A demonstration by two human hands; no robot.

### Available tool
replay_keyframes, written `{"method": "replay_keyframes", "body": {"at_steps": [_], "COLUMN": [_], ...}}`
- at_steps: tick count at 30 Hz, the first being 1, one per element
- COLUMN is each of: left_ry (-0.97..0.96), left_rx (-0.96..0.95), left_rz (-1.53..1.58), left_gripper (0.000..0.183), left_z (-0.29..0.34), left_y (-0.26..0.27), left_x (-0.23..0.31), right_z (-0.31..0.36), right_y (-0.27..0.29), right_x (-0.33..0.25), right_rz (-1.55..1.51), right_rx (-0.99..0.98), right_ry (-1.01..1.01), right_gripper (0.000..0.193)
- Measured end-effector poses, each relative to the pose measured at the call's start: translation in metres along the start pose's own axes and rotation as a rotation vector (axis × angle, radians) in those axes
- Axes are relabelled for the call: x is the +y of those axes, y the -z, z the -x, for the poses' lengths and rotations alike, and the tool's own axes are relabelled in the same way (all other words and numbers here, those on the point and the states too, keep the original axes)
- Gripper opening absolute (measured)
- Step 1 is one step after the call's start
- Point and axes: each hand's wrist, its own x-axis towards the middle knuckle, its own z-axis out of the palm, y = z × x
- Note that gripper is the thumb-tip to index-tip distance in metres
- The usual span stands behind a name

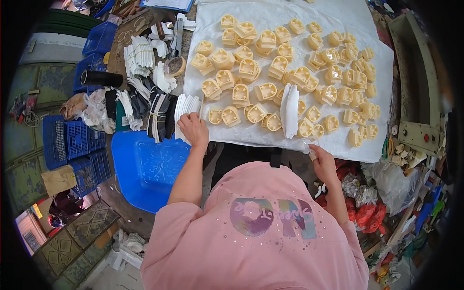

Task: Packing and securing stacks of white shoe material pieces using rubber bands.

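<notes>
My left hand point(194, 130) is at the left edge of the white-covered table. Its fingers are bent around the near end of a fanned stack of white curved strips point(187, 104). At the table's front edge, my right hand point(324, 164) has its fingers together on a small whitish or clear piece point(310, 146), too small to name. Ahead of it stand a few white curved strips point(290, 111), close together on the cloth. Many cream-yellow, D-shaped hollow plastic pieces point(249, 69) are spread around them, most with the hollow side showing.
Bundled white strips point(141, 54), dark strips point(158, 116) and a roll of tape point(175, 66) lie left of the cloth point(212, 140). A blue tub point(126, 166) sits below my left arm. Blue crates point(79, 137) are farther left; a metal frame point(420, 87) borders the right.
</notes>
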Motion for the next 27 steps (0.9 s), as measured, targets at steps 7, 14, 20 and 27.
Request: {"method": "replay_keyframes", "body": {"at_steps": [7,14,20,27], "left_ry": [0.241,-0.523,-0.544,0.427], "left_rx": [0.007,-0.040,-0.011,-1.039], "left_rz": [0.313,0.792,0.890,1.748], "left_gripper": [0.008,0.025,0.025,0.041], "left_z": [0.003,-0.006,-0.003,-0.010], "left_y": [0.041,0.112,0.110,0.120], "left_x": [0.013,0.121,0.174,0.191], "right_z": [0.000,-0.024,-0.034,-0.028], "right_y": [0.015,0.018,0.009,0.003], "right_x": [-0.023,-0.092,-0.127,-0.122], "right_rz": [-0.325,-1.215,-1.334,-0.950], "right_rx": [-0.129,-0.193,-0.164,0.061], "right_ry": [-0.127,-0.220,-0.218,-0.030], "right_gripper": [0.033,0.045,0.037,0.026]}}
